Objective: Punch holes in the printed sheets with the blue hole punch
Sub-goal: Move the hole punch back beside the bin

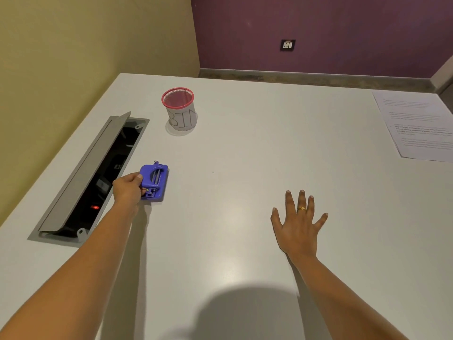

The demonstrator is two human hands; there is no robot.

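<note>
My left hand (127,190) grips the blue punch (154,182) on the table (245,148); my right hand (297,223) lies flat, fingers spread, sheets (416,126) well apart.

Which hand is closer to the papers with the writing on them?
Right. The right hand lies flat on the table, with the printed sheets farther back to its right. The left hand grips the blue hole punch, far across the table.
</note>
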